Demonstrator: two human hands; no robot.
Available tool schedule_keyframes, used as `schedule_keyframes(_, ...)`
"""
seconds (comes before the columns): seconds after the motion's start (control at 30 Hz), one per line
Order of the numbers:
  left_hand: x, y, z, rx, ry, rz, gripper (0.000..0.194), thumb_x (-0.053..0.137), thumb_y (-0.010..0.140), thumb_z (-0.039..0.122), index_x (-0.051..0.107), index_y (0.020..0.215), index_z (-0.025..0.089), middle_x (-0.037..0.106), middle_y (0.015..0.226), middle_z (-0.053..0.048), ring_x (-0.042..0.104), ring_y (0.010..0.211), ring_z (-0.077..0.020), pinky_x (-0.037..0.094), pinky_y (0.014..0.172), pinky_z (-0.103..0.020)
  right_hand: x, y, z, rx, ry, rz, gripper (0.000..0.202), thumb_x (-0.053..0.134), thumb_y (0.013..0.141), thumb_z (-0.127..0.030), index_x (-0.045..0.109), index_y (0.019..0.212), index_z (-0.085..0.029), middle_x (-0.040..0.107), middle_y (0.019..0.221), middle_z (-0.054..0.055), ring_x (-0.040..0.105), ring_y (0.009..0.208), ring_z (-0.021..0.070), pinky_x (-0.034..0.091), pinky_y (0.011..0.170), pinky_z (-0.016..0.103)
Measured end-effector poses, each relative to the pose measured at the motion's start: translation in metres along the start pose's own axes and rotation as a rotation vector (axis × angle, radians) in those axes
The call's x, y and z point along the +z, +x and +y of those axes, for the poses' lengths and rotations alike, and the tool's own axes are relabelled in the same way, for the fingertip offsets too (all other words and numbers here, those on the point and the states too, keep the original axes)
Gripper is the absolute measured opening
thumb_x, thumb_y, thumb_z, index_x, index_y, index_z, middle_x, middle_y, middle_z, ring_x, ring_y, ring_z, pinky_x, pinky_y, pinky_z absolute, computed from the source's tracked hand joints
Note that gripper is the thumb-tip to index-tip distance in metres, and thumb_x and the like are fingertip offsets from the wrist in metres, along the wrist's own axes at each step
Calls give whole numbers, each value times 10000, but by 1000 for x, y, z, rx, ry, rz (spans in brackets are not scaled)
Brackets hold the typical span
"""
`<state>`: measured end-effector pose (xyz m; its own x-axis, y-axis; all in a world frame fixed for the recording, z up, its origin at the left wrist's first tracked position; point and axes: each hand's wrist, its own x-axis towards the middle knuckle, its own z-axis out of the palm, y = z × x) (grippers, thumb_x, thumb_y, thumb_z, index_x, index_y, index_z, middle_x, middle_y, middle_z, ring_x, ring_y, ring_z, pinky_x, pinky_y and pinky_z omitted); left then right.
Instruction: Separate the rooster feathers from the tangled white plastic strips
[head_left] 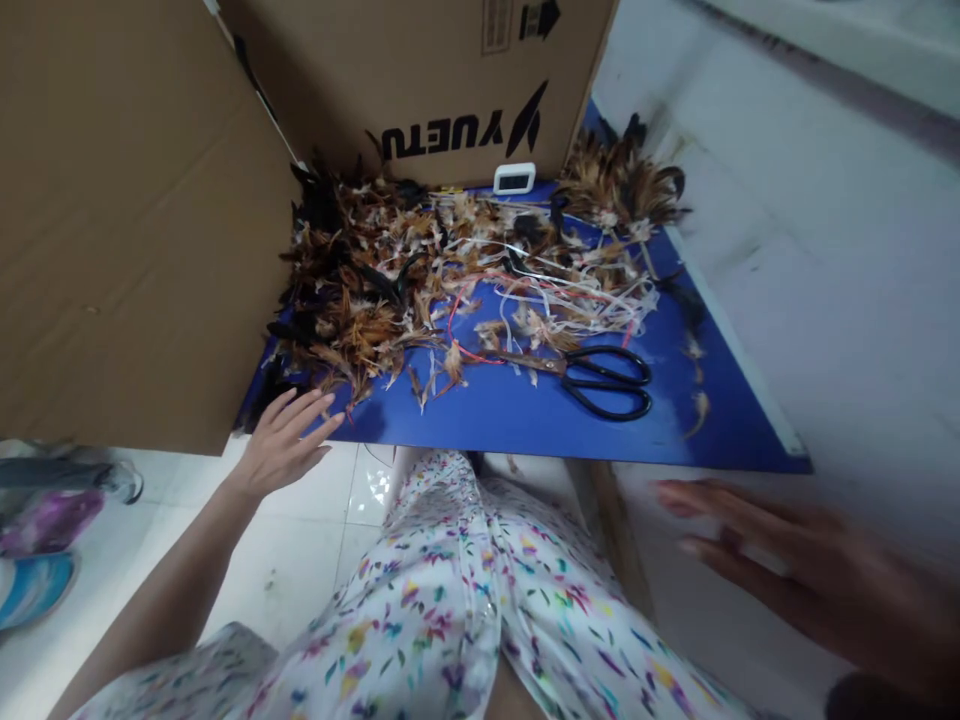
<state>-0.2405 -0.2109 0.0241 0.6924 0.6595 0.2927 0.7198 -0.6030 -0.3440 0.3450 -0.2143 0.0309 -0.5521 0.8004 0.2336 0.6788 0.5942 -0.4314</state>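
Observation:
My left hand point(289, 445), fingers spread, is at the near left edge of the blue board point(465, 410), beside a heap of brown and black feathers point(360, 320). It holds nothing. My right hand point(780, 560) is blurred at the lower right, off the board's near edge; its fingers are apart with nothing seen between them. Black-handled scissors point(607, 383) lie on the board with their blades pointing left. White strips point(592, 300) and a red string point(452, 312) lie behind them among loose feathers.
A cardboard box point(450, 80) stands behind the feathers, with another cardboard panel point(127, 220) at the left. A small white digital device point(514, 180) sits near the box. Bundled feathers point(622, 180) lie at the back right, by the pale wall point(840, 250).

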Motion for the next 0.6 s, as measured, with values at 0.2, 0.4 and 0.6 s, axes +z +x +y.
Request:
schedule_keyframes(0.2,40,27,-16,223,-191,-131,570,501,999,465,421,1548,336,366,1644,-93,226,1569,-295,143,1274,-559,78,78,-26,-216,28,-144,409,444,1037,-363,654,1350,-204,654,1395,87,608,1321,264,529,1101,482)
schedule_keyframes(0.4,64,54,-22,410,-324,-147,592,340,1030,532,320,1591,344,278,1683,-78,194,1579,-281,89,1277,-566,141,151,-41,-450,17,-328,510,500,1020,-446,530,1481,-228,433,1598,109,373,1513,270,326,1237,526)
schedule_keyframes(0.6,81,70,-20,482,-411,-174,629,335,1016,575,319,1594,328,287,1678,-89,189,1580,-283,60,1276,-580,175,193,-44,-580,8,-335,598,515,993,-529,505,1501,-214,393,1615,139,304,1542,299,263,1252,550)
